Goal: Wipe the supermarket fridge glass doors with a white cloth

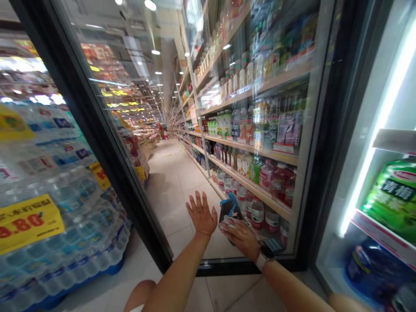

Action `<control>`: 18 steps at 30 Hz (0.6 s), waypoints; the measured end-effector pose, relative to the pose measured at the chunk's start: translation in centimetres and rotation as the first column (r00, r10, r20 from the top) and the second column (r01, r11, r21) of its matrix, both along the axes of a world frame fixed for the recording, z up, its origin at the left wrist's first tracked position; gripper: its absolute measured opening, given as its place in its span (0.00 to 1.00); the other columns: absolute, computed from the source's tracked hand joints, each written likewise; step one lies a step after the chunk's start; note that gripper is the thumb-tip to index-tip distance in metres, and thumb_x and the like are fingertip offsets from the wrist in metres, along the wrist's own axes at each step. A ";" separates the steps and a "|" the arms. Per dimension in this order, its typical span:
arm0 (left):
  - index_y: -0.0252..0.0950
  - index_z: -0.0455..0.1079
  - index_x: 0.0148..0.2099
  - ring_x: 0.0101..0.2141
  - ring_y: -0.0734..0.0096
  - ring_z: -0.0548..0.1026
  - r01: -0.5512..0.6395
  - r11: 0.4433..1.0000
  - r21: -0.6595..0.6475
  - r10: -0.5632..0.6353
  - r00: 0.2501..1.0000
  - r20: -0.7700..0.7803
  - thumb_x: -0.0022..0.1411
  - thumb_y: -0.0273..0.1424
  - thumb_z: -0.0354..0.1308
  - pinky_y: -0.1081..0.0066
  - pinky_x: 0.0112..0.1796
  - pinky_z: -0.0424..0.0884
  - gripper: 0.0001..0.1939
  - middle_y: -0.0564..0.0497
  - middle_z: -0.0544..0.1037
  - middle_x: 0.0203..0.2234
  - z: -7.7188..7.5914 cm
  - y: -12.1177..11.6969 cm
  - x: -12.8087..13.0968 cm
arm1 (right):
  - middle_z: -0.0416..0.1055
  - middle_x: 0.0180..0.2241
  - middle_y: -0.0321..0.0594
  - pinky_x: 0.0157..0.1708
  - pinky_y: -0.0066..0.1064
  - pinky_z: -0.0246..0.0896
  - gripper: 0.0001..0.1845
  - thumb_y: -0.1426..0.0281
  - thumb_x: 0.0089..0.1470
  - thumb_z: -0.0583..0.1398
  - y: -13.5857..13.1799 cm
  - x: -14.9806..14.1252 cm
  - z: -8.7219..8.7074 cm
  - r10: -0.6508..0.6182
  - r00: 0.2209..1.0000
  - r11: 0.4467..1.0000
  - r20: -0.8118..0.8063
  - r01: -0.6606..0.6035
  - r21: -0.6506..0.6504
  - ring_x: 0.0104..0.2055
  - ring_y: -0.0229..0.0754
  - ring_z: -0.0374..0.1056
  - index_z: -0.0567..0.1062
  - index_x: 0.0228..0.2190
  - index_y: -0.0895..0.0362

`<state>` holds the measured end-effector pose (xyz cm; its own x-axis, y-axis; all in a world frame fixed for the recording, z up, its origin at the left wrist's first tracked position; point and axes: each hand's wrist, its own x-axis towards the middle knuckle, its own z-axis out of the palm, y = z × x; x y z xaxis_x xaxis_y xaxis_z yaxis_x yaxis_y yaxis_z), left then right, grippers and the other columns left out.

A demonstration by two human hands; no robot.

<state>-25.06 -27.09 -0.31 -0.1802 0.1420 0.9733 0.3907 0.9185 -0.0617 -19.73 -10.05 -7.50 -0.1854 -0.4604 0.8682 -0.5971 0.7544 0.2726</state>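
A glass fridge door (182, 173) in a black frame (107, 143) stands swung open in front of me. Against its lower pane lies my left hand (202, 216), palm to the glass with the fingers spread. Just to the right, my right hand (242, 237) presses a crumpled white wipe (230, 222), perhaps cloth or tissue, against the same pane. A watch is on that wrist. Right behind the wipe shows a dark shape with a blue strap (232, 203); I cannot tell whether it is a reflection.
On the left, stacked packs of bottled water (74, 208) carry a yellow price sign (30, 221). At right is the lit fridge interior, with a green bottle (394, 197) on its shelf. Drink shelves (253, 190) and a tiled aisle (169, 173) appear in the glass.
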 end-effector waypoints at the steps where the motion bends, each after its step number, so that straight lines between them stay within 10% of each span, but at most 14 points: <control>1: 0.31 0.38 0.69 0.66 0.48 0.39 0.001 1.000 -0.001 -0.001 1.000 0.005 0.62 0.31 0.49 0.42 0.61 0.42 0.38 0.35 0.46 0.66 0.0 0.0 0.0 | 0.72 0.53 0.34 0.57 0.33 0.60 0.22 0.79 0.63 0.49 -0.1 0.1 -0.3 0.005 1.000 1.000 0.007 -0.005 0.020 0.59 0.37 0.62 0.72 0.52 0.51; 10: 0.32 0.37 0.69 0.66 0.47 0.41 -0.006 1.000 -0.001 0.006 1.000 0.023 0.61 0.31 0.49 0.41 0.61 0.43 0.39 0.35 0.46 0.66 -0.1 -0.1 -0.1 | 0.70 0.54 0.31 0.53 0.28 0.63 0.22 0.77 0.65 0.46 -0.2 0.3 -1.1 0.064 0.998 0.983 0.022 -0.067 0.171 0.59 0.33 0.62 0.72 0.51 0.50; 18: 0.31 0.38 0.69 0.66 0.48 0.39 0.010 1.000 -0.002 -0.010 1.000 -0.003 0.61 0.31 0.49 0.41 0.61 0.43 0.38 0.35 0.46 0.66 0.0 -0.2 -0.5 | 0.69 0.55 0.32 0.64 0.37 0.48 0.21 0.77 0.64 0.48 1.2 -0.4 4.2 -0.051 0.998 0.994 -0.039 0.054 0.091 0.62 0.37 0.58 0.70 0.53 0.49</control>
<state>-25.57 -27.24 -0.34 -0.1763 0.1461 0.9734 0.3993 0.9145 -0.0649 -20.10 -8.90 -3.26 -0.1807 -0.5288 0.8293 -0.5457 0.7554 0.3628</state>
